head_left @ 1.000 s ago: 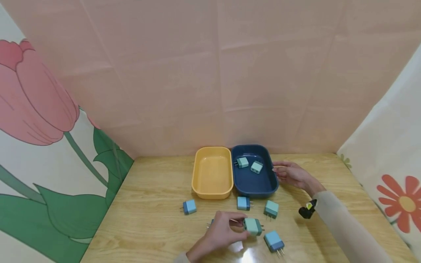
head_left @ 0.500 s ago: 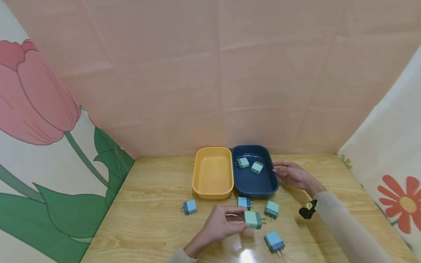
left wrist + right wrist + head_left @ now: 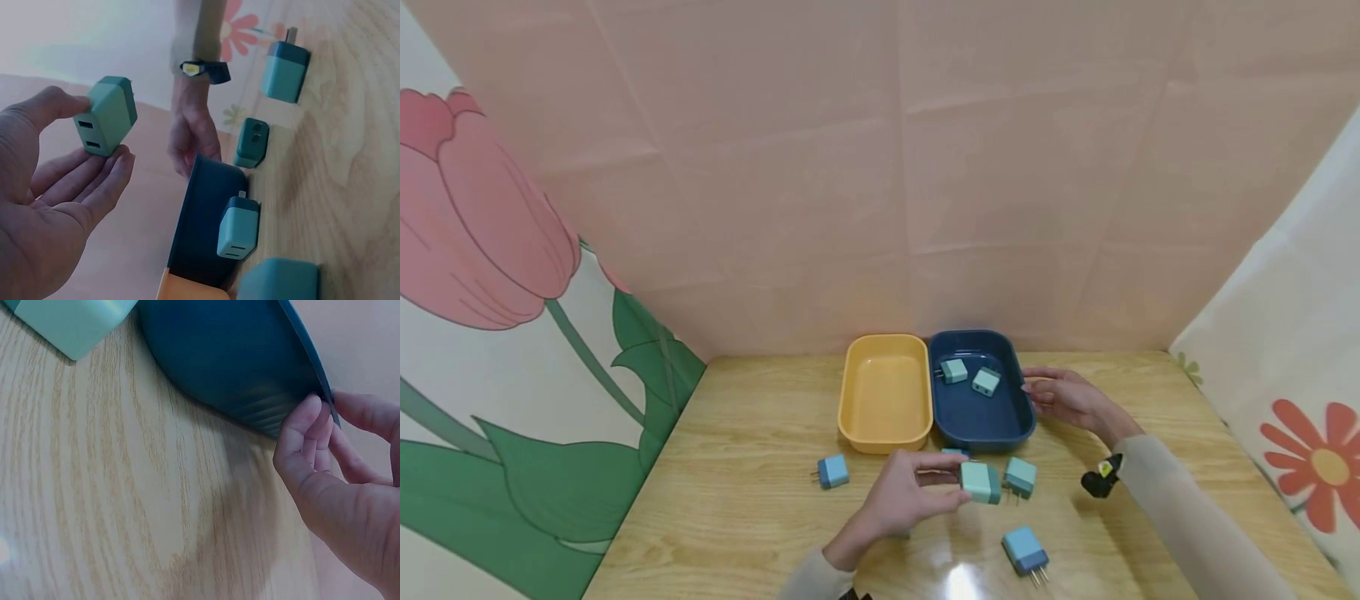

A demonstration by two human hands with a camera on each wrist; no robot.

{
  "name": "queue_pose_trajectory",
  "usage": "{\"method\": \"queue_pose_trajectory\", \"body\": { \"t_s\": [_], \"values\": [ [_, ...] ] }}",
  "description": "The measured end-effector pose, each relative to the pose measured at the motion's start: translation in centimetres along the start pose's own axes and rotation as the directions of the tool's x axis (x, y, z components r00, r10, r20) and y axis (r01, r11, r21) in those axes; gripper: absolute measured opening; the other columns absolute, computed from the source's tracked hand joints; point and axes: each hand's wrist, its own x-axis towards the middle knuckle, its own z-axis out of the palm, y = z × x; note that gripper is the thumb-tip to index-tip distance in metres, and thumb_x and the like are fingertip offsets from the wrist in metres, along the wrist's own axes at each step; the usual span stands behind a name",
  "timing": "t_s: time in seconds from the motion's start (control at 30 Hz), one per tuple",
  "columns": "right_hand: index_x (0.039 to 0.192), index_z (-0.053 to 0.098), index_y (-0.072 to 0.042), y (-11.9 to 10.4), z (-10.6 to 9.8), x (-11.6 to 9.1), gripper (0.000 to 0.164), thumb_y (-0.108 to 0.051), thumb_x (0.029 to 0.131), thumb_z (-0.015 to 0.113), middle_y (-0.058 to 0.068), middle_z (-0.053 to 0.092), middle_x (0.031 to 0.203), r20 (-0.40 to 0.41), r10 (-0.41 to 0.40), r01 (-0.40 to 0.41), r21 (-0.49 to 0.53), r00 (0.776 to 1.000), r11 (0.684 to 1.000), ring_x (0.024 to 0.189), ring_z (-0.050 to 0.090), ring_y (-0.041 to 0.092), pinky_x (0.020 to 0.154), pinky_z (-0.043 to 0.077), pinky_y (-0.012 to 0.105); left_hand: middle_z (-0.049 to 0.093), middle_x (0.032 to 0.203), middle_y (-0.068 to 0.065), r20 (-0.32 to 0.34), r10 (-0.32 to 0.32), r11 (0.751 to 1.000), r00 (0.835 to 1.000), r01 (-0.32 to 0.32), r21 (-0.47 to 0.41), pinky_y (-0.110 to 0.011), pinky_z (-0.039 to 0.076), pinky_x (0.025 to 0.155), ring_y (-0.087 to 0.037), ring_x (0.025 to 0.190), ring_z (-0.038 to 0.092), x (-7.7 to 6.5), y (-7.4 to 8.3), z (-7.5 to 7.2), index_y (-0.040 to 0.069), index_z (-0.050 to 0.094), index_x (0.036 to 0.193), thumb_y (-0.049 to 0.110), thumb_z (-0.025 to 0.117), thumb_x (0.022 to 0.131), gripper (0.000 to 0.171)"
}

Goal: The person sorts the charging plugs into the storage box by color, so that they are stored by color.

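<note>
My left hand holds a mint-green USB wall charger between thumb and fingers, above the table in front of the trays. In the left wrist view its two USB ports face the palm. My right hand is at the right side of the dark blue tray; in the right wrist view its thumb and fingers pinch the tray's rim. Two mint-green chargers, one to the left and one to the right, lie inside the blue tray.
A yellow tray stands against the blue one's left side. On the wooden table lie a blue charger at left, a blue charger at front right and a green charger. Another blue charger sits before the blue tray.
My left hand has lifted the mint-green charger up off the table area and moved it slightly toward the trays. The right hand has stayed at the blue tray's rim.
</note>
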Motion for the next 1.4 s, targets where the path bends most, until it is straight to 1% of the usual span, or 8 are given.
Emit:
{"method": "queue_pose_trajectory", "body": {
  "t_s": [0.2, 0.27, 0.43, 0.53, 0.67, 0.87, 1.07, 1.4],
  "values": [
    [0.160, 0.031, 0.001, -0.1, 0.1, 0.1, 0.056, -0.008, 0.109, 0.053, -0.003, 0.076, 0.105, 0.002, 0.001, 0.000, -0.016, 1.000, 1.000, 0.092, 0.068, 0.010, 0.084, 0.058, 0.031, 0.077, 0.125, -0.010, -0.016, 0.036, 0.999, 0.999, -0.035, 0.041, -0.036, 0.062, 0.098, -0.014, 0.107, 0.076, 0.7, 0.8, -1.1, 0.011, 0.076, 0.127, 0.014, 0.085, 0.089, 0.039],
    [0.159, 0.033, 0.000, -0.1, 0.2, 0.1, 0.055, -0.006, 0.108, 0.053, -0.001, 0.075, 0.104, -0.018, 0.007, -0.007, -0.011, 1.000, 1.000, 0.091, 0.067, 0.011, 0.083, 0.058, 0.031, 0.077, 0.126, -0.011, -0.027, 0.057, 0.996, 0.998, -0.056, 0.064, -0.037, 0.062, 0.098, -0.016, 0.108, 0.076, 1.2, 1.2, -1.6, 0.013, 0.076, 0.127, 0.015, 0.084, 0.089, 0.039],
    [0.159, 0.034, -0.002, -0.1, 0.3, 0.1, 0.054, -0.004, 0.108, 0.052, 0.000, 0.074, 0.103, -0.037, 0.015, -0.015, 0.005, 0.999, 1.000, 0.090, 0.067, 0.012, 0.082, 0.058, 0.031, 0.077, 0.127, -0.012, -0.094, 0.110, 0.991, 0.989, -0.101, 0.091, -0.041, 0.061, 0.099, -0.019, 0.109, 0.076, 2.3, 2.2, -3.2, 0.012, 0.076, 0.127, 0.014, 0.085, 0.089, 0.039],
    [0.158, 0.036, -0.003, -0.1, 0.4, 0.0, 0.054, -0.005, 0.108, 0.053, -0.001, 0.075, 0.103, -0.028, 0.011, -0.010, 0.006, 1.000, 1.000, 0.091, 0.067, 0.012, 0.083, 0.058, 0.031, 0.077, 0.127, -0.011, -0.127, 0.117, 0.990, 0.985, -0.105, 0.097, -0.038, 0.061, 0.098, -0.019, 0.110, 0.075, 2.9, 2.7, -4.1, 0.012, 0.076, 0.127, 0.014, 0.085, 0.088, 0.039],
    [0.157, 0.038, -0.003, -0.2, 0.6, -0.1, 0.053, -0.006, 0.107, 0.055, -0.001, 0.075, 0.103, -0.019, 0.006, -0.006, 0.007, 1.000, 1.000, 0.092, 0.067, 0.011, 0.084, 0.059, 0.031, 0.077, 0.127, -0.009, -0.129, 0.113, 0.989, 0.985, -0.099, 0.112, -0.033, 0.061, 0.098, -0.020, 0.111, 0.075, 3.6, 3.1, -4.9, 0.014, 0.076, 0.127, 0.017, 0.086, 0.088, 0.040],
    [0.156, 0.039, -0.003, -0.2, 0.5, -0.3, 0.052, -0.006, 0.107, 0.056, -0.002, 0.075, 0.102, -0.010, 0.004, -0.004, 0.034, 1.000, 0.999, 0.091, 0.067, 0.011, 0.082, 0.059, 0.030, 0.076, 0.129, -0.008, -0.116, 0.128, 0.982, 0.985, -0.109, 0.152, -0.029, 0.062, 0.095, -0.021, 0.111, 0.075, 4.9, 3.4, -5.3, 0.014, 0.076, 0.129, 0.018, 0.085, 0.089, 0.041],
    [0.152, 0.043, -0.005, -0.1, 0.4, -0.4, 0.048, -0.004, 0.106, 0.057, 0.000, 0.077, 0.100, 0.011, 0.006, -0.007, 0.067, 1.000, 0.998, 0.090, 0.069, 0.011, 0.082, 0.060, 0.031, 0.077, 0.127, -0.008, -0.105, 0.129, 0.975, 0.986, -0.107, 0.194, -0.029, 0.062, 0.095, -0.023, 0.112, 0.075, 6.4, 3.7, -5.3, 0.012, 0.075, 0.128, 0.018, 0.085, 0.090, 0.040],
    [0.154, 0.040, -0.007, -0.4, 0.6, -0.6, 0.050, -0.004, 0.106, 0.055, 0.000, 0.078, 0.102, 0.014, 0.007, -0.007, 0.068, 1.000, 0.998, 0.089, 0.070, 0.012, 0.079, 0.061, 0.030, 0.079, 0.117, -0.003, -0.093, 0.156, 0.955, 0.983, -0.126, 0.270, -0.027, 0.062, 0.093, -0.017, 0.103, 0.075, 9.2, 4.4, -5.6, 0.015, 0.076, 0.127, 0.022, 0.085, 0.090, 0.039]
  ]
}}
